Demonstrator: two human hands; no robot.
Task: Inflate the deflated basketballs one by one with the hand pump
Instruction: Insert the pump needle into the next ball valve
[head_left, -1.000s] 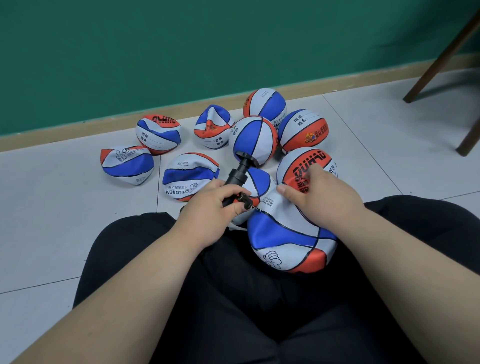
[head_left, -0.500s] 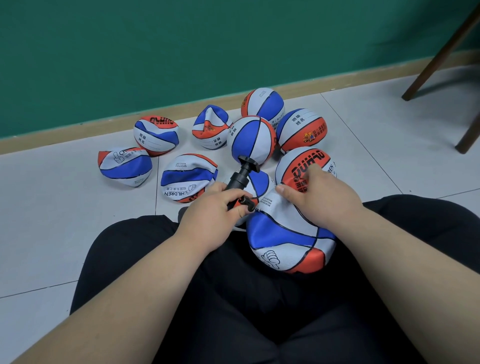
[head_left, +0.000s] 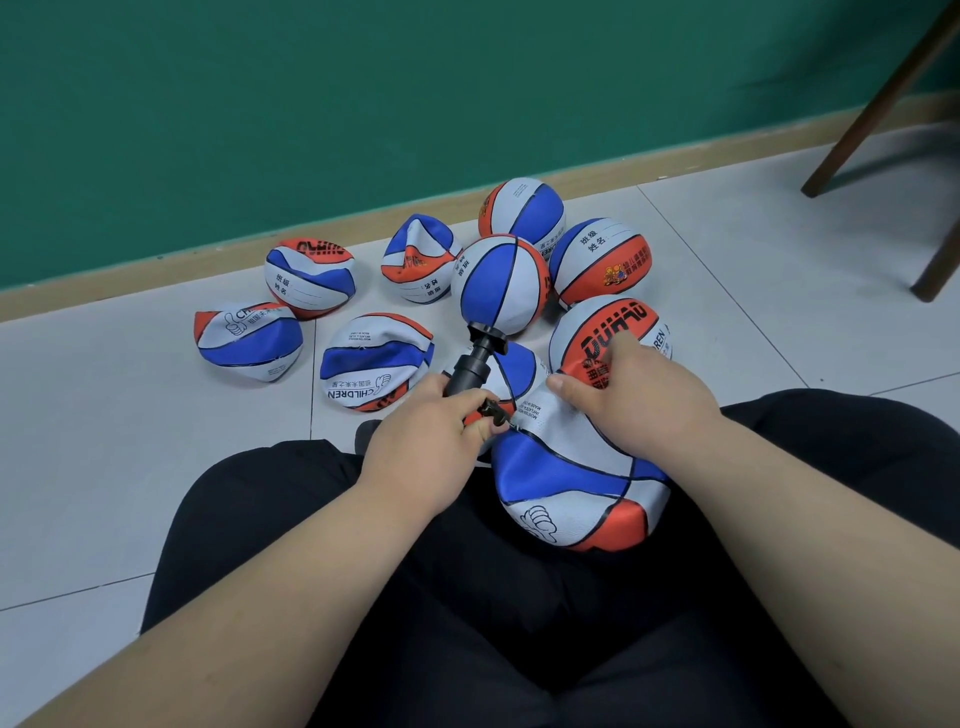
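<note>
Tiled floor (head_left: 104, 467) and green wall (head_left: 311, 104) fill most of the frame. Chair legs (head_left: 883, 98) are seen at 2 o'clock. The black-trousered lap (head_left: 519, 623) is at 6 o'clock.

Floor cluster, at 12 o'clock of the lap:
- Round balls (head_left: 501, 291) are grouped toward 1 o'clock and judged done.
- Caved-in balls (head_left: 247, 340) are spread toward 10–11 o'clock and judged pending.

Lap ball (head_left: 561, 467) is rested on the lap at 3 o'clock of the left hand. Its skin is slack and creased. It is braced from above by the right hand (head_left: 639, 395), with fingers bent over the upper fold and the thumb stretched toward 9 o'clock.

Hand pump (head_left: 467, 371) is black and tilted, with the handle toward 12 o'clock. Its lower end is wrapped by the left hand (head_left: 426, 436), and the nozzle fitting (head_left: 493, 410) is pinched at the fingertips. The needle (head_left: 514, 426) shows only as a thin sliver at the ball's skin. Whether it is seated in the valve cannot be told.

Step judged: needle being seated in this ball, pumping not yet started.

Next move:
- The needle is to be driven straight in.
- The ball is to be kept braced, since slack skin gives little counter-pressure.
- One hand is then to be freed for the handle.

An angled push risks a bent needle.
</note>
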